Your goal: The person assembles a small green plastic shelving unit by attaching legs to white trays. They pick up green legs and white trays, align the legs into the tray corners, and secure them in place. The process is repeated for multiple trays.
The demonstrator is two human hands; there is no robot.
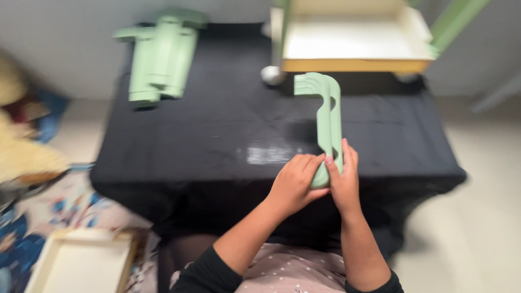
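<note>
Both hands grip the lower end of a green curved bracket point(327, 117) over the black-cloth surface point(213, 132): left hand point(294, 184), right hand point(345, 180). Green parts point(161, 58) far-left, tray cart point(355, 38) behind, pale floor point(495, 206).

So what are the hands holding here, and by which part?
Both the left hand and right hand grip the pale green curved bar at its near, straight end.

Both hands point(321, 182) grip a green curved bar point(327, 117).

Two hands point(294, 184) point(344, 183), one curved green bar point(327, 117), one pile of green parts point(161, 58), two cream trays point(355, 41) point(82, 265), one black table point(213, 138).
</note>
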